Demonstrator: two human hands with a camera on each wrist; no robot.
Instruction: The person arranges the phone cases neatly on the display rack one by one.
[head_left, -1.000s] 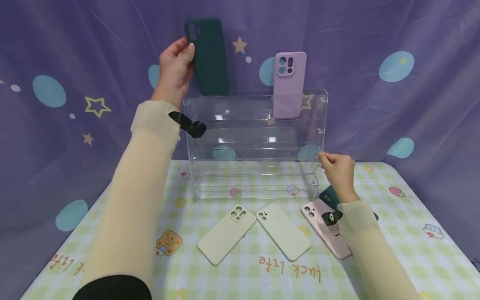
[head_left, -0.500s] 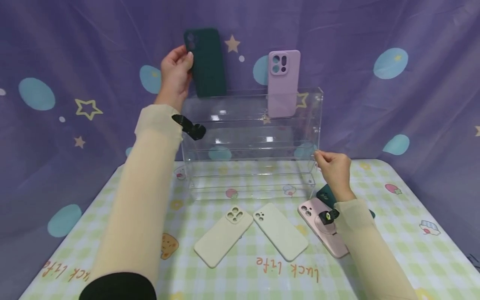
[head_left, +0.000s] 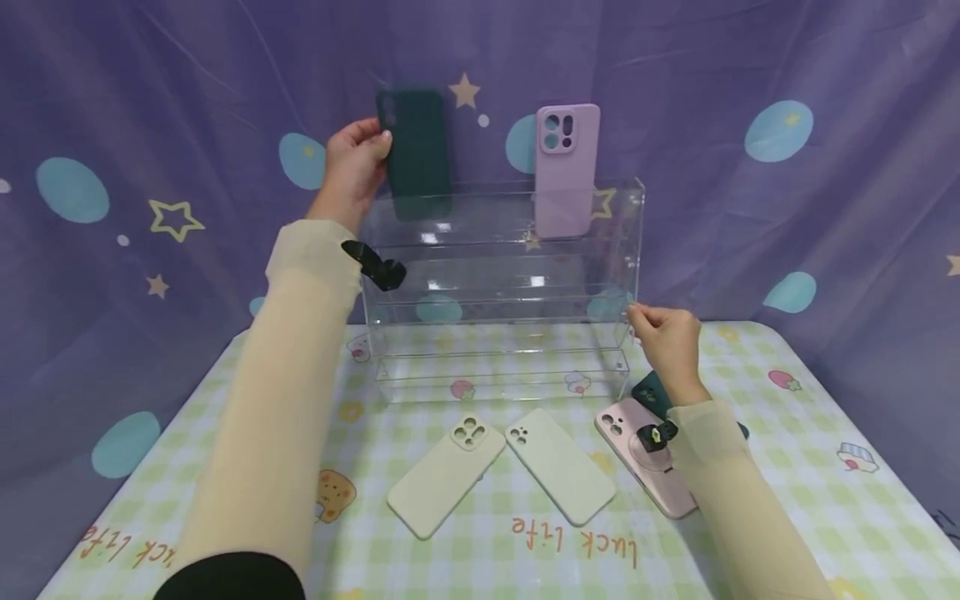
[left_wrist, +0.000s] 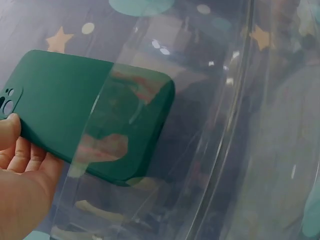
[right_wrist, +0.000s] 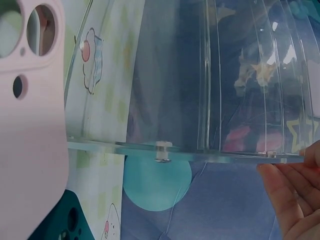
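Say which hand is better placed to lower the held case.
Probably the left hand: it grips the green case, partly behind the top panel of the clear rack; the right hand pinches the rack.

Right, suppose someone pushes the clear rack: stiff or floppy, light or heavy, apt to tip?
The clear rack is probably stiff: in the head view its edges look straight, with the right hand pinching one side. It seems light for its size, with thin, see-through panels. It might tip if pushed high, standing tall on the tablecloth.
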